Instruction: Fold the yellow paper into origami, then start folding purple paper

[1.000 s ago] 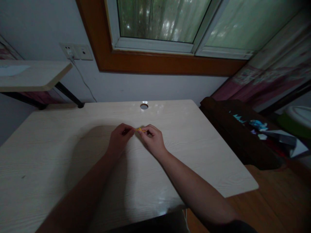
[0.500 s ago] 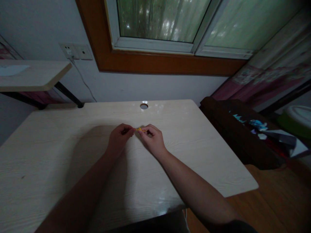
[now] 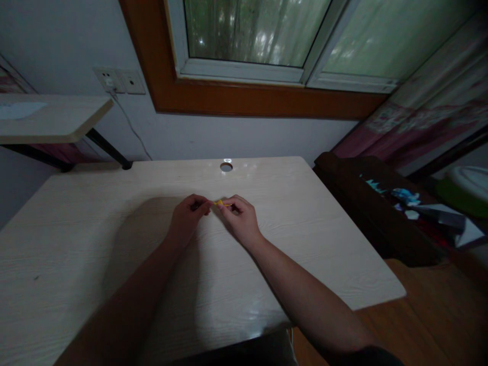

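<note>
A small, thin yellow object (image 3: pixel 220 203) spans the gap between my two hands above the table. Its kind is too small to make out. My right hand (image 3: pixel 241 216) pinches it between thumb and fingers, and a thin yellow end shows inside that grip. The fingertips of my left hand (image 3: pixel 189 213) are pinched together at the object's left end, which they cover. Both hands are low over the pale wood-grain table (image 3: pixel 297 244), near its middle.
A round cable hole (image 3: pixel 226 166) lies near the table's back edge. At the left stands a raised shelf (image 3: pixel 57 122) on black legs. Behind are a window (image 3: pixel 251 71) and a wall socket (image 3: pixel 119 81) with a white cable. A dark bench with assorted items (image 3: pixel 381 213) stands at the right.
The yellow piece has shifted very slightly at the right hand's fingertips. Both hands and arms stay in nearly the same place.
</note>
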Demonstrator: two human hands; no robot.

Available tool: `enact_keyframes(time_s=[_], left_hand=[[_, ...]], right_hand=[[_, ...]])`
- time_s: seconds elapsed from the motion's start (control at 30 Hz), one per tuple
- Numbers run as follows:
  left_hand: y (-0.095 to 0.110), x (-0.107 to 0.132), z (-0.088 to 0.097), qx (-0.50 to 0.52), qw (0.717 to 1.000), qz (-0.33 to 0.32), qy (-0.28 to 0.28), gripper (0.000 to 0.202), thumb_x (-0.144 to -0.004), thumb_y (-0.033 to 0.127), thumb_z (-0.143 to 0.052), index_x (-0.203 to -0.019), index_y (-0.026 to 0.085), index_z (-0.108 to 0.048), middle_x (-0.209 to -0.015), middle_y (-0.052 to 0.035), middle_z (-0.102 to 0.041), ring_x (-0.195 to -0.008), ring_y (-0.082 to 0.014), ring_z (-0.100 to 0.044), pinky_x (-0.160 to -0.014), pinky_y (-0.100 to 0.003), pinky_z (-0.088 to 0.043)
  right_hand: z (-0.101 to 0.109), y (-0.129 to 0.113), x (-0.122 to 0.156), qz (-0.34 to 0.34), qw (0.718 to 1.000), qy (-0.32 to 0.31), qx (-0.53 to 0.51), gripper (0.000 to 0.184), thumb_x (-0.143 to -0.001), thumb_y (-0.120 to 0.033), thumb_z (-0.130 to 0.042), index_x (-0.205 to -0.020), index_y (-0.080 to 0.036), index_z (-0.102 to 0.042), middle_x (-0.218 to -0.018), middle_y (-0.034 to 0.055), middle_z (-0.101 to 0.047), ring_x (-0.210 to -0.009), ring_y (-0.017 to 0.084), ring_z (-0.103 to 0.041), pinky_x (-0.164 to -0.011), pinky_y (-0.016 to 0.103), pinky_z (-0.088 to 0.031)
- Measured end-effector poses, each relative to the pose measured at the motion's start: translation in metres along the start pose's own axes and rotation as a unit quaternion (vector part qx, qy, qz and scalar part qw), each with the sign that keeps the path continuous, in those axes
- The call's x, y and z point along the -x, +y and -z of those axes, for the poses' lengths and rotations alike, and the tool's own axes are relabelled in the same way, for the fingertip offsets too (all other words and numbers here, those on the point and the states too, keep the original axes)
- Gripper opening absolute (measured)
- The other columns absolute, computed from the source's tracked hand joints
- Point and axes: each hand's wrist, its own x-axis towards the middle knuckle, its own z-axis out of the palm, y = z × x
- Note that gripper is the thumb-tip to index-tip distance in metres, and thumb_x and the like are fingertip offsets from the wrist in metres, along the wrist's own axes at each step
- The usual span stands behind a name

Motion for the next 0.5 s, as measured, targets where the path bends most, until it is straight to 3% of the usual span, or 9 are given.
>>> enact_keyframes(time_s=[0.5], left_hand=[[0.0025,0.0012,-0.0004,0.004,1.0,0.008,0.003,0.02,-0.078,0.037,-0.07,-0.076,0.018,-0.065,-0.065,0.001,-0.063,-0.062,-0.0122,-0.058,-0.063,-0.024,-0.046]], right_hand=[[-0.0007,0.0014,-0.0004,-0.007,1.0,0.007,-0.02,0.014,-0.085,-0.033,-0.068,-0.079,-0.021,-0.07,-0.07,-0.0001,-0.06,-0.064,0.013,-0.054,-0.063,0.027,-0.043]])
